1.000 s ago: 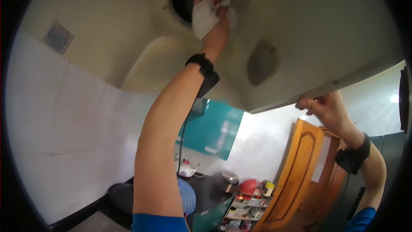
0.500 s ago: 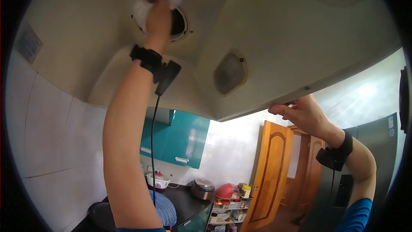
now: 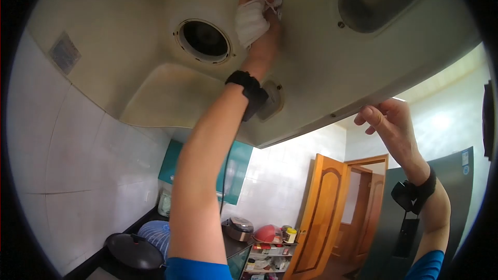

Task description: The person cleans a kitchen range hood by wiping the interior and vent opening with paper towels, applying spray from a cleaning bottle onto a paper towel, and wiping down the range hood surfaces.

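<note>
**Big pale hood (image 3: 311, 57) overhead, a white cloth (image 3: 251, 25) held up beneath it**

From where I stand, the hood takes up most of the space above. Beyond its front edge stand a tall dark refrigerator (image 3: 446, 181) and an open wooden door (image 3: 324, 202). Past the hood's far end, lower down, a teal cabinet (image 3: 238, 171) hangs on the wall. A black lidded pan (image 3: 135, 251) sits below the hood, and a rice cooker (image 3: 239, 229) is farther off, past the hood's far end. A round dark opening (image 3: 206, 41) is set in the hood's underside. The person's right hand (image 3: 389, 122) is raised at the hood's front edge, fingers bent; I cannot tell whether they grip it or only rest there. The left hand (image 3: 270, 23) reaches up under the hood, clenched around the cloth, which is bunched at the underside, just beside the opening.
</note>
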A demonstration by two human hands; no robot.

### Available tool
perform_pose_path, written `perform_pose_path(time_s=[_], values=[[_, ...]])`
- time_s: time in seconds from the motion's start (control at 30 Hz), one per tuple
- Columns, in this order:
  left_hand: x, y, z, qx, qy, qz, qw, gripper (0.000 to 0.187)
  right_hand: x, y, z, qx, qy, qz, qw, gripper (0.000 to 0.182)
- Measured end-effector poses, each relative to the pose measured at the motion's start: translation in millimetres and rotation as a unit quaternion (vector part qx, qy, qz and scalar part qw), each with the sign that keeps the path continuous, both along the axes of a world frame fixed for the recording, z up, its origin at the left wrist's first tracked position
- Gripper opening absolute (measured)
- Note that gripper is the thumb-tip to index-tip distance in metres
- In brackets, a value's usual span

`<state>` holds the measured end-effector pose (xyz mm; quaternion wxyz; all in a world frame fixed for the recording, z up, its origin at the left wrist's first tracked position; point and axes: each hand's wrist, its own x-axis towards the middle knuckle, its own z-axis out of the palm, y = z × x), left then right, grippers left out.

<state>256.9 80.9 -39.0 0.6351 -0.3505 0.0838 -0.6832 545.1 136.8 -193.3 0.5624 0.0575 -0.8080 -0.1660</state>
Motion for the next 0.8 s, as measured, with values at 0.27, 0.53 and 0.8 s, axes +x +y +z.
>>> perform_pose_path(time_s=[0.27,0.53,0.8], values=[[-168,-136,58,-0.056,-0.336,0.197,0.919,0.031,6,-26,5,0.019,0.001,0.004,1.0,0.026],[-72,-91,74,-0.025,-0.253,0.048,0.966,0.034,-11,-25,9,0.02,-0.04,0.028,0.999,0.02],[71,-89,-15,-0.045,0.005,-0.243,0.969,0.021,-9,-38,9,0.057,-0.054,-0.01,0.997,0.02]])
